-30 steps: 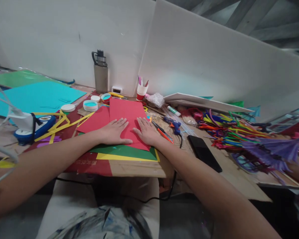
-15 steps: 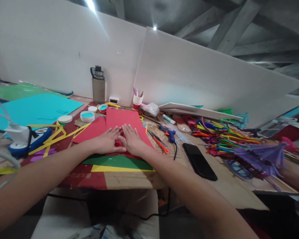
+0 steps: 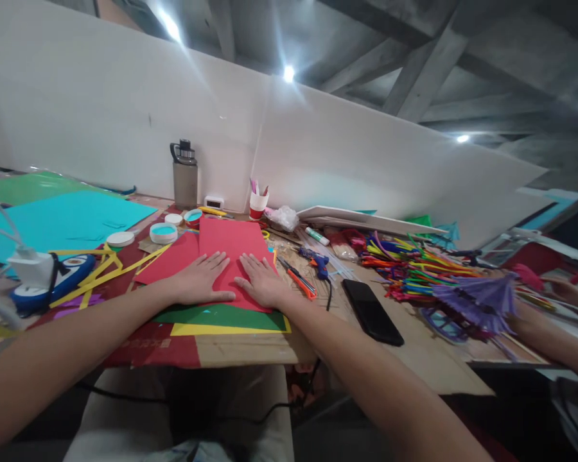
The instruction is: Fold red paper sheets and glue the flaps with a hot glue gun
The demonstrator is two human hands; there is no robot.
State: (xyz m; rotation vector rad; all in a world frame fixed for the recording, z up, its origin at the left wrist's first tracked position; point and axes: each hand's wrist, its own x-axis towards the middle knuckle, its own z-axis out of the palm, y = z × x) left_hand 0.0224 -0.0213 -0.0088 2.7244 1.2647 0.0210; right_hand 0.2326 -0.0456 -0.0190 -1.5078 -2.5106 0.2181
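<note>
Both palms lie flat on red paper [image 3: 234, 236] in front of me. My left hand [image 3: 201, 280] rests on its left part, fingers stretched out and thumb pointing right. On the right part is my right hand [image 3: 261, 281], its fingers also extended and a small gap between the two hands. Another piece of red paper [image 3: 166, 258] sticks out to the left. Beneath the red sheets lie a green sheet [image 3: 241, 317] and a yellow sheet [image 3: 183, 330], their near edges showing. A utility knife [image 3: 301, 282] with an orange handle is just right of my right hand.
Right of the papers are a blue glue gun [image 3: 316, 260], a black phone [image 3: 372, 311], colourful pipe cleaners [image 3: 404, 266] and a purple paper umbrella [image 3: 476, 301]. A co-worker's arm [image 3: 549, 333] reaches in there. A bottle [image 3: 185, 179] and a pen cup [image 3: 259, 204] stand behind.
My hands have moved apart, from fingertips nearly touching to a gap between them, still flat on the red paper. The camera view has shifted slightly up and to the right.
</note>
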